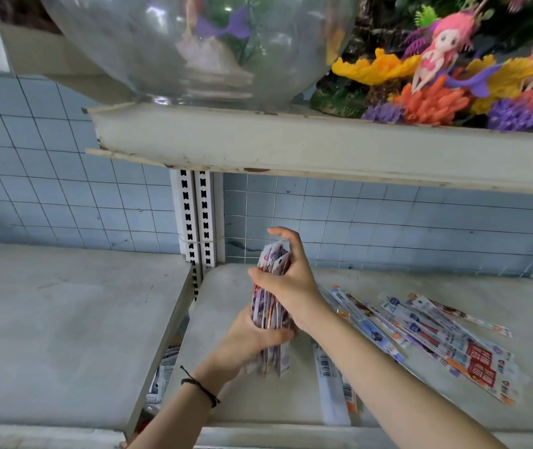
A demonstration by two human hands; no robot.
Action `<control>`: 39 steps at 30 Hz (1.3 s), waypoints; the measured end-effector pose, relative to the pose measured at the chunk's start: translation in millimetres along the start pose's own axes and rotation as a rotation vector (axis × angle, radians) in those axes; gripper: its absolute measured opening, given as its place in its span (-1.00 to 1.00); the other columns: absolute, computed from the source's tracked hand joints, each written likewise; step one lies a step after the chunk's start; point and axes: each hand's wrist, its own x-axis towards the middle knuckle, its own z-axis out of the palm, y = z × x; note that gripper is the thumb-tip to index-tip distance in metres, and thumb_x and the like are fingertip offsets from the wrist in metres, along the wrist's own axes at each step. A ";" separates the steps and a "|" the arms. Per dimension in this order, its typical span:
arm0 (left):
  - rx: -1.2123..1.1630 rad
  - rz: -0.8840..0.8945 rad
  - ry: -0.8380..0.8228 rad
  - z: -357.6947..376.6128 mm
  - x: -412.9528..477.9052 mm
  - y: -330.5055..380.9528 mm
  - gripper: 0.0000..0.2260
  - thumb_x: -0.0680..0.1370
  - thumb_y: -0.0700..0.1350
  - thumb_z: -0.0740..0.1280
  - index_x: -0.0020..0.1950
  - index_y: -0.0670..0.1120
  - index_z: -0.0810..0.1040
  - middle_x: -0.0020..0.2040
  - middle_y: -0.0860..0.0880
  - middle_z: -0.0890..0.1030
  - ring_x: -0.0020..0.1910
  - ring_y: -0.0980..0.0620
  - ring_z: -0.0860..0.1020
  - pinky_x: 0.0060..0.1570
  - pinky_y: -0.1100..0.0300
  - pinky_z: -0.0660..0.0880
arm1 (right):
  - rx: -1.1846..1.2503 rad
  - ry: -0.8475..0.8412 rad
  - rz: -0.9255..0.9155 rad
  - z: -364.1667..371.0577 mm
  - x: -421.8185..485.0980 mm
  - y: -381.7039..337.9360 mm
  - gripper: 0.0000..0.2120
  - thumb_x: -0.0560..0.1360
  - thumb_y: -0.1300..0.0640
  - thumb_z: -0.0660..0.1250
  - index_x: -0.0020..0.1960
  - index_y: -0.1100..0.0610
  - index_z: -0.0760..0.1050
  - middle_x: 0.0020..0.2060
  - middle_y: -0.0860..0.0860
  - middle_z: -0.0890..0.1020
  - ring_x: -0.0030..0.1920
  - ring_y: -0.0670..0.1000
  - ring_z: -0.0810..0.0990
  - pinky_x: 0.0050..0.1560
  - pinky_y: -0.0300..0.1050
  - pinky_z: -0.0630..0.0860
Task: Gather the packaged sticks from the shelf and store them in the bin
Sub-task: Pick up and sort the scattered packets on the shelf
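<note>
A thick bundle of packaged sticks (271, 306) stands nearly upright over the grey shelf (226, 400). My left hand (252, 345) grips its lower part from the left, a black cord on the wrist. My right hand (286, 280) grips the upper part from the right, fingers curled over the top. More loose packaged sticks (437, 335) lie fanned on the shelf to the right, partly under my right forearm, and a couple of white packs (333, 384) lie near the front edge. No bin is in view.
An upper shelf (291, 144) overhangs the work area, carrying a glass fishbowl (194, 50) and colourful aquarium ornaments (437, 79). A blue tiled wall backs the shelves. A second grey shelf (64, 319) lies left, with a gap (168, 358) between them showing items below.
</note>
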 end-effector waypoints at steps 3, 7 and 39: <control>0.031 -0.039 -0.055 -6.4 1.6 5.9 -0.73 0.27 -0.25 0.48 -0.07 -0.21 0.54 -0.23 -0.16 0.61 -0.24 -0.09 0.63 -0.14 0.06 0.58 | 0.052 -0.002 0.009 1.9 2.6 -4.6 -0.46 0.37 0.40 0.43 0.18 -0.06 0.39 -0.27 0.05 0.49 -0.39 -0.10 0.50 -0.21 -0.11 0.55; 0.056 -0.028 -0.074 -13.1 0.9 11.1 -0.78 0.21 -0.21 0.48 -0.19 -0.08 0.58 -0.25 -0.12 0.60 -0.21 -0.10 0.57 -0.07 -0.01 0.54 | 0.023 -0.102 0.011 -1.2 0.2 -8.9 -0.38 0.34 0.32 0.51 0.21 -0.17 0.37 -0.12 0.14 0.54 -0.20 0.00 0.59 -0.04 -0.07 0.61; 0.032 -0.120 0.079 -112.8 -60.6 52.2 -0.26 0.31 -0.28 0.51 0.36 0.11 0.24 0.06 -0.11 0.61 -0.07 0.05 0.65 -0.10 0.19 0.56 | -0.048 0.131 0.194 115.9 53.7 27.0 -0.84 0.36 0.29 0.38 -0.25 0.19 0.39 -0.41 -0.05 0.48 -0.30 0.05 0.49 -0.24 -0.08 0.44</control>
